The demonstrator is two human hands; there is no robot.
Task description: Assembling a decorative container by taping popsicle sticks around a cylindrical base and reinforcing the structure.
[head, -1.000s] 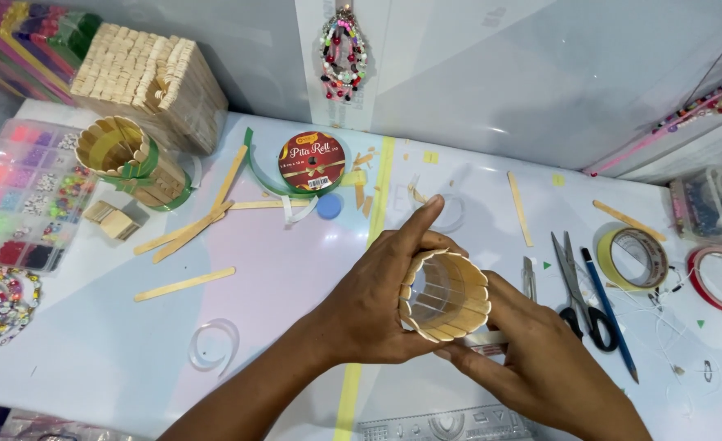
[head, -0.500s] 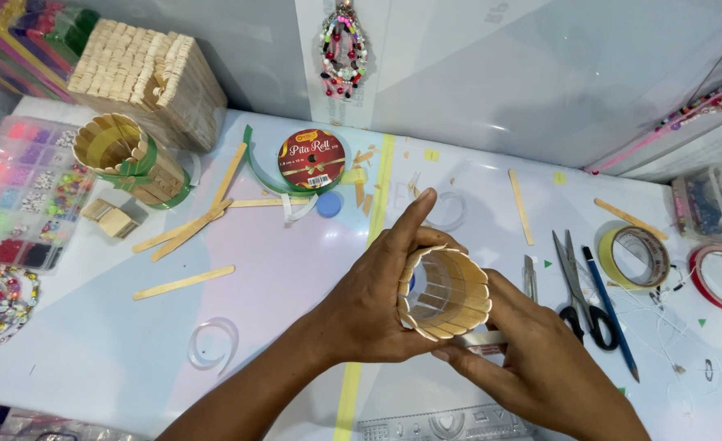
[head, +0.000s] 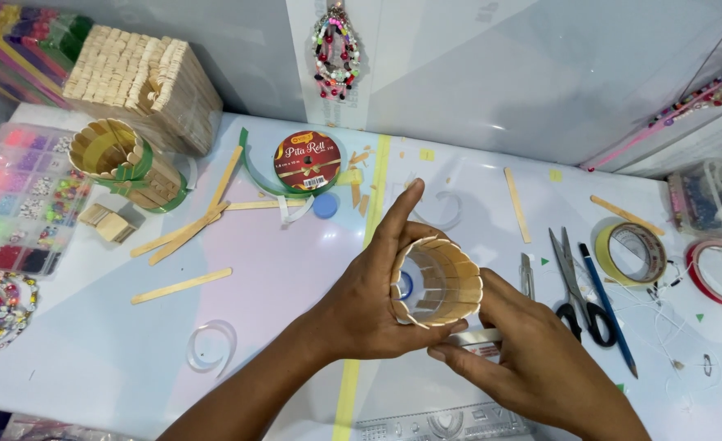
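While the stick cylinder is lying on its side just above the white tabletop, near the middle of the view, both hands are grasping it. The left hand is wrapping around the open end from nine o'clock, its forefinger stretching straight up toward twelve o'clock. The right hand is coming in from five o'clock, cupping the far end and pinching a small white tube under the cylinder. At three o'clock from the hands, scissors, a blue pencil and a yellow tape roll are lying side by side, well apart from the cylinder. At eleven o'clock a red ribbon spool is sitting flat, and farther toward ten o'clock a finished stick cup with green ribbon is standing beside loose wooden sticks and a bead box.
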